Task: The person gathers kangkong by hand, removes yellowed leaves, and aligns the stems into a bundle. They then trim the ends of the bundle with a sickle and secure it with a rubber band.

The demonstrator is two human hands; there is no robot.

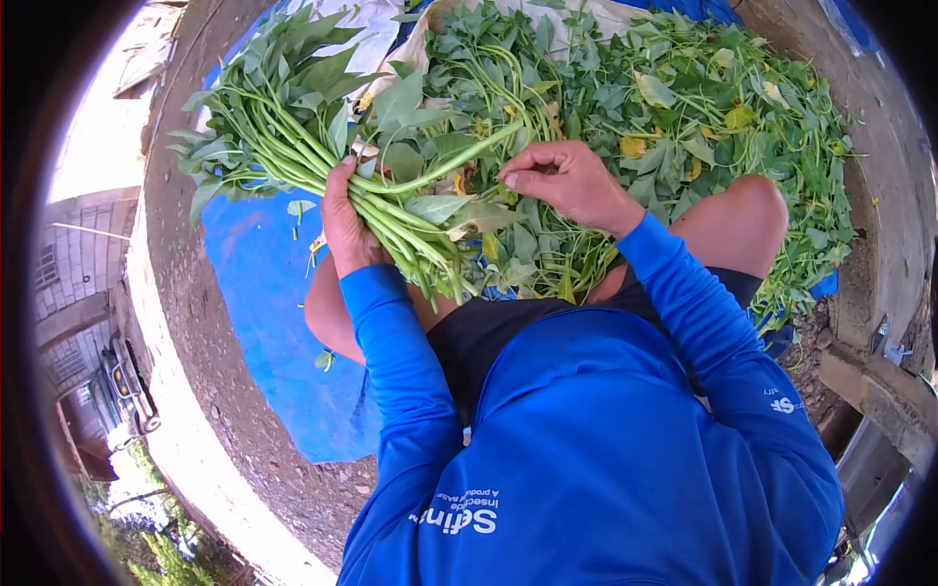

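Observation:
My left hand (348, 223) is wrapped round a bunch of leafy greens (293, 137) that looks like water spinach. The leaves fan out to the upper left, and the cut stem ends point down to the right over my lap. One thicker stem (459, 159) sticks out from the bunch to the right, toward my other hand. My right hand (572, 186) is closed in a pinch, thumb against forefinger, just beside the leaves at the bunch's right. Whatever lies between those fingertips is too small to make out.
A big heap of loose greens (674, 117), with some yellow leaves among them, spreads in front and to the right. Blue tarp (264, 293) lies under my left side. Wooden beams (879, 400) stand at the far right; a parked vehicle (122, 391) shows at far left.

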